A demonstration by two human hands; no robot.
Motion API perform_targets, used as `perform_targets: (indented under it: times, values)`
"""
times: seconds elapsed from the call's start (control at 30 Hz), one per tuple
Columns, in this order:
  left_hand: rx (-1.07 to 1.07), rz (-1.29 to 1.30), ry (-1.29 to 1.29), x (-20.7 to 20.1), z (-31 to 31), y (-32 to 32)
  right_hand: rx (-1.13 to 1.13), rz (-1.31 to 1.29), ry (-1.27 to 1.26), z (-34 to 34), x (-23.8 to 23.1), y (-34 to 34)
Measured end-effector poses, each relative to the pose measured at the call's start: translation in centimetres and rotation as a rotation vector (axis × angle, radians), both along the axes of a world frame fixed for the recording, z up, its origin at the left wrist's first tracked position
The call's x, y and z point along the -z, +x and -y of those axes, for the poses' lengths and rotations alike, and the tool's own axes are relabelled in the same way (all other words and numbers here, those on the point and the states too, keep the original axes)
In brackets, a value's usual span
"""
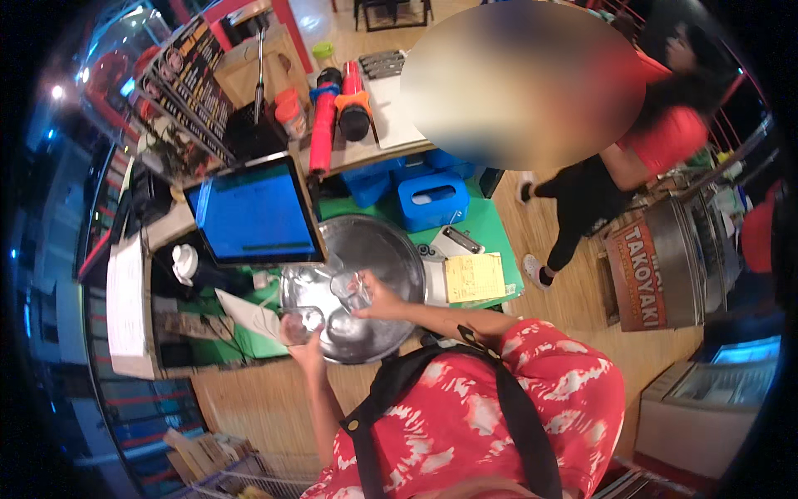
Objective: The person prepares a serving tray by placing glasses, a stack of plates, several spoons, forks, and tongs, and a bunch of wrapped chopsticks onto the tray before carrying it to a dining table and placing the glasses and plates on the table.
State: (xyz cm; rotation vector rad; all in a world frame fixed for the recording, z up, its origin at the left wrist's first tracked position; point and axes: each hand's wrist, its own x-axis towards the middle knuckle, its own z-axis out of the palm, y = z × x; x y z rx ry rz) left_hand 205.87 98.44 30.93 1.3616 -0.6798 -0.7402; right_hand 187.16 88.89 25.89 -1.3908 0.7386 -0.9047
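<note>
A large round metal tray (pixel 391 241) lies on the green tabletop in front of me. My left hand (pixel 308 348) is closed around a clear drinking glass (pixel 298 324) at the tray's near left edge. Over the middle of the tray, my right hand (pixel 378 301) grips another clear drinking glass (pixel 347 289). More clear, round shapes show on the tray around the two glasses; glare makes them hard to tell from reflections.
A tablet with a blue screen (pixel 253 216) stands just beyond the tray's left side. Behind are blue boxes (pixel 434 202) and red flashlight-like tubes (pixel 324 125). A yellow order pad (pixel 474 277) lies to the right. A person in red and black (pixel 582 187) stands farther right.
</note>
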Motion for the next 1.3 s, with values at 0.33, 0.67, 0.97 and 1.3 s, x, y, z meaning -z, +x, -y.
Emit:
perform_targets:
  times: [0.33,0.67,0.97,1.3]
  values:
    - [0.164,0.275,0.020,2.7,7.3,9.4,0.322,-0.241,-0.075,1.1,1.0,13.2]
    - [0.283,0.292,0.050,6.1,10.9,16.8,0.413,-0.125,0.048,3.4,1.1,19.9]
    - [-0.028,1.174,0.025,2.0,8.7,7.8,0.675,-0.469,-0.125,-3.1,-9.5,4.0]
    - [0.723,0.152,-1.081,-22.1,-20.2,-33.3,1.544,-0.718,-0.351,-47.3,-42.5,-27.8]
